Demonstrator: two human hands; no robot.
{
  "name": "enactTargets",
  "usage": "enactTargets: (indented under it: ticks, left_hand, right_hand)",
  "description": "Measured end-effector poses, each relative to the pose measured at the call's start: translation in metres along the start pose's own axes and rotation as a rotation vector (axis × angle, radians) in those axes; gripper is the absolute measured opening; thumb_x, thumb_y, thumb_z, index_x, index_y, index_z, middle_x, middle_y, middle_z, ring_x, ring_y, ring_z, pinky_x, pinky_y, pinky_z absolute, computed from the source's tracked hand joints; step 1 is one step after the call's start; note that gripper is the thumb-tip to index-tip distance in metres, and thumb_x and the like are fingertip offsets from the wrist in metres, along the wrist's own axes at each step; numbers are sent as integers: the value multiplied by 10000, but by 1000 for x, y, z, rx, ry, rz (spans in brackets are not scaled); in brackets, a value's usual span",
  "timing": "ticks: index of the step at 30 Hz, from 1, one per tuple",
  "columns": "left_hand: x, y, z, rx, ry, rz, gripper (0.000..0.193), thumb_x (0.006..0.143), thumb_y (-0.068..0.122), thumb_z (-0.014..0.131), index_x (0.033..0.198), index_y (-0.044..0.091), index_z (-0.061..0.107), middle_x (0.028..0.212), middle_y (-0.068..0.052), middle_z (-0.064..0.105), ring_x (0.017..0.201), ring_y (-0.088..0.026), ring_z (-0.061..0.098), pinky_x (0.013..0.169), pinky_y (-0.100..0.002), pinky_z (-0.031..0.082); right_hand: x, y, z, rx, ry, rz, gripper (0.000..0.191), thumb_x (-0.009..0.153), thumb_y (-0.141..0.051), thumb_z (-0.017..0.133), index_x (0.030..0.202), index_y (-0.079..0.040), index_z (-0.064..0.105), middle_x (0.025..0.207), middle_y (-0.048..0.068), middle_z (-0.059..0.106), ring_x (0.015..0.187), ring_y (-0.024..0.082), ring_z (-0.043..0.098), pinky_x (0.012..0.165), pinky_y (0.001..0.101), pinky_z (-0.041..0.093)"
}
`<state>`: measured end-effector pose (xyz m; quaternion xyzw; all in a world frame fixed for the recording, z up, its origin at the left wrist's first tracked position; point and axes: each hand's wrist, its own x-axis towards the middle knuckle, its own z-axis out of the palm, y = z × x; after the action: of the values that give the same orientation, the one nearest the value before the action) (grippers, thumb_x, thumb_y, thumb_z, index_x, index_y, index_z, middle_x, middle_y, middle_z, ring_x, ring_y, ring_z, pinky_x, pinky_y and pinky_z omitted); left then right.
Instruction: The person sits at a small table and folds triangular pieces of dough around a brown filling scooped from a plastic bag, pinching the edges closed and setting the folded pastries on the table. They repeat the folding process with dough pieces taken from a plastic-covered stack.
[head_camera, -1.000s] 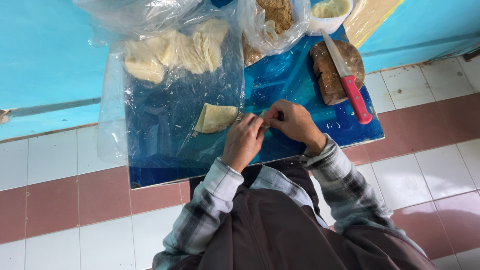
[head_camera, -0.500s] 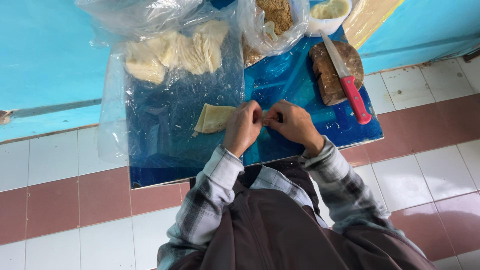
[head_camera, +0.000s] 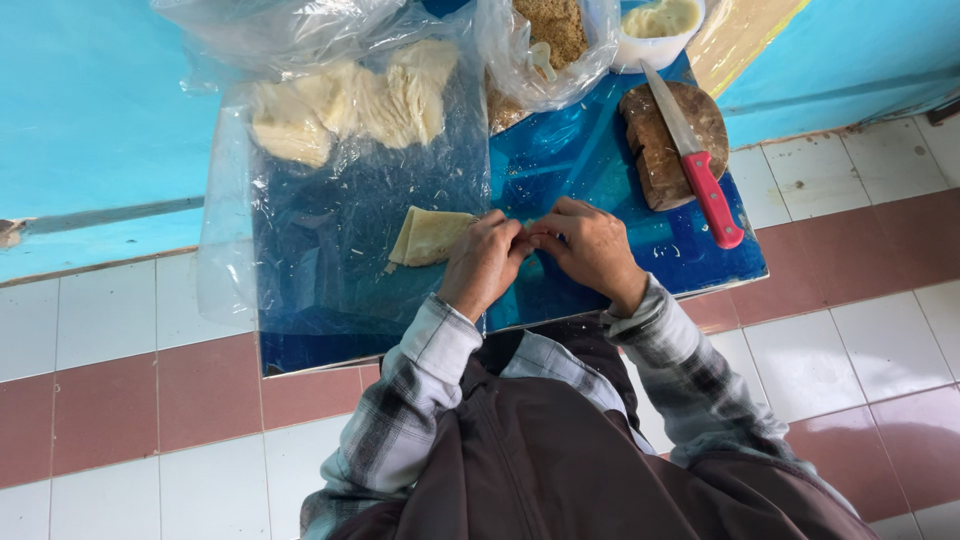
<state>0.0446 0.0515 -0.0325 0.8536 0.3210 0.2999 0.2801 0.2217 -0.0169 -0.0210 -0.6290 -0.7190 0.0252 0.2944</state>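
My left hand (head_camera: 484, 262) and my right hand (head_camera: 591, 247) meet fingertip to fingertip over the blue tabletop (head_camera: 610, 210), pinching something small between them that the fingers hide. Just left of my left hand lies a pale folded dough piece (head_camera: 430, 236) on a clear plastic sheet (head_camera: 330, 230). My left hand's knuckles touch the edge of that piece.
Several pale folded pastries (head_camera: 345, 105) lie on the plastic at the back. A bag of brown crumbs (head_camera: 548, 30) and a white bowl of cream filling (head_camera: 660, 20) stand beyond. A red-handled knife (head_camera: 695, 160) rests on a round wooden block (head_camera: 665, 140). Tiled floor surrounds the table.
The dough piece has shifted slightly right, closer to my left hand. My hands stay together, fingers working at the same spot.
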Motion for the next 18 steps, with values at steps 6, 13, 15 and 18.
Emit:
enactTargets:
  ticks: [6,13,15,18]
  left_hand:
    - [-2,-9,11,8,15,-9,85,895,95,736,880,31,682,863,-132,632,832,-353,666,702,-487,511]
    - [23,-24,20,58,-9,-54,80,809,66,762,776,62,689,840,-136,679,828,-373,675,720,-496,521]
    - [24,-22,17,-3,11,-117,112,804,74,763,827,37,659,843,-137,677,822,-369,681,705,-486,524]
    - [16,-11,12,-21,44,-115,90,832,65,747,860,45,664,866,-138,672,818,-371,678,691,-486,521]
  right_hand:
    - [17,11,1,202,-187,239,153,812,-269,845,879,-155,767,885,33,683,763,253,683,656,383,528]
    - [-3,-9,-7,-53,46,-111,141,817,-220,827,895,-136,744,841,3,714,769,239,646,692,388,520]
    - [-4,-11,-8,-78,62,-140,115,837,-206,815,917,-147,758,876,-2,713,779,238,634,697,380,525]
    - [1,-8,-7,-65,92,-126,89,853,-189,800,926,-155,761,915,18,681,836,245,647,709,376,532]
